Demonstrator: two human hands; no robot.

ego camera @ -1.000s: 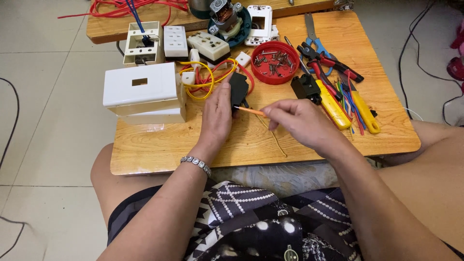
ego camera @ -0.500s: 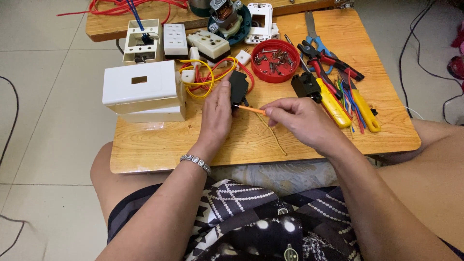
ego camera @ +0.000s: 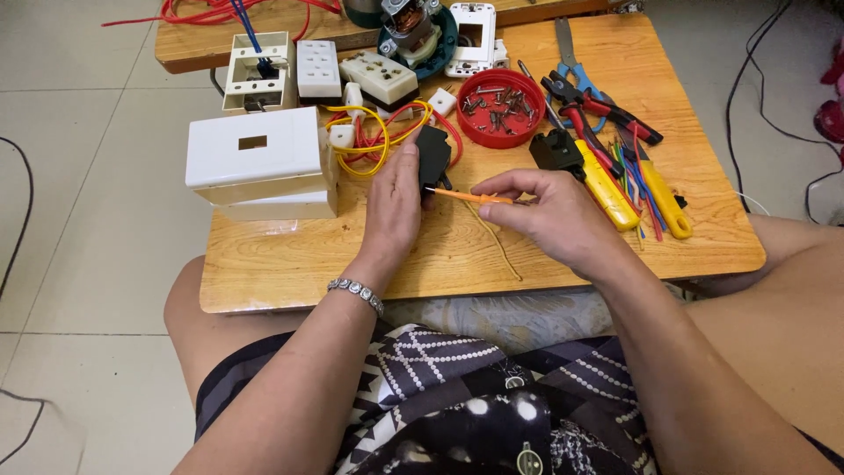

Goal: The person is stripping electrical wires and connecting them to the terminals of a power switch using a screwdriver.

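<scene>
The left hand (ego camera: 396, 198) holds a small black box (ego camera: 432, 157) in its fingers, near the middle of the wooden desk (ego camera: 290, 255). The right hand (ego camera: 549, 211) pinches a thin orange screwdriver (ego camera: 470, 195), its tip touching the box. A red bowl of screws (ego camera: 501, 95) sits farther back.

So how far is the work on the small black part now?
Done: red and yellow wires already lie at the black part. In hand: the left hand steadies it while the right hand holds an orange screwdriver to it. Left: screws in the red dish and white sockets lie apart.
</scene>
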